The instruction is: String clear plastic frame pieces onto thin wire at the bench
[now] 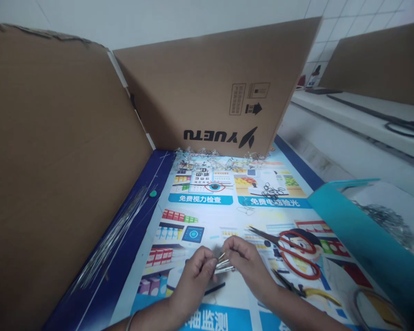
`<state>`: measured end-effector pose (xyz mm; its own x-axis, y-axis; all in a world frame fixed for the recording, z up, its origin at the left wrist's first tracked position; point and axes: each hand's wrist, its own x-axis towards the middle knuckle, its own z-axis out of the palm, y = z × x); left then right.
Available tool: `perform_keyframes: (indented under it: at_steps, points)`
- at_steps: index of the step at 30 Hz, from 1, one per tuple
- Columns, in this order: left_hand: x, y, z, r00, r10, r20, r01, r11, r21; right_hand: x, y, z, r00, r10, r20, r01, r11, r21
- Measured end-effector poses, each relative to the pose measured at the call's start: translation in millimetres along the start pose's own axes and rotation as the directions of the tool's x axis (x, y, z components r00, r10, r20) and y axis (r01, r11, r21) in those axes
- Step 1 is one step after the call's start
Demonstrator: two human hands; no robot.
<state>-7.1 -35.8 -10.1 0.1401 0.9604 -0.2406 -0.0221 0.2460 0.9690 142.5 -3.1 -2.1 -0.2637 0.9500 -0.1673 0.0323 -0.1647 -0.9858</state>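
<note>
Low in the middle, a small bundle of short silvery metal wires [223, 265] lies between my two hands. My left hand [198, 272] is closed, its thumb and fingers pinching the bundle's left end. On the other side, the bent fingers of my right hand [244, 258] pinch at the wires' upper right ends; its fingertips are partly hidden. Just right of my right hand lie scissors [299, 253] with red-orange handles, blades pointing left. Below them rest pliers [307, 293] with a yellow grip, partly behind my right forearm.
Long straight wires [112, 241] lie along the left blue edge, near a green round piece [152, 193]. Bent wire loops [272, 191] and scattered clear bits [207, 154] lie farther back. A teal box [345, 225] holds tangled wire pieces. Cardboard panels [193, 87] stand left and behind.
</note>
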Motion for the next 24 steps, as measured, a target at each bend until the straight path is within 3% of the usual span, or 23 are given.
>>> perform_keyframes:
  at_steps: [8,16,24]
  points:
    - [0.0,-0.5,-0.3,1.000,0.024,-0.001,-0.024,0.999,0.045,-2.7,-0.3,-0.8,0.999,-0.011,0.045,0.008,0.998,0.061]
    - [-0.6,-1.3,-0.3,1.000,0.015,0.016,-0.016,0.999,0.031,0.5,1.6,-1.6,1.000,-0.021,0.004,0.021,0.997,-0.072]
    - [-1.1,2.3,0.9,1.000,0.003,0.024,-0.004,0.999,0.038,1.2,5.4,-2.9,0.999,-0.048,0.009,0.048,0.995,-0.086]
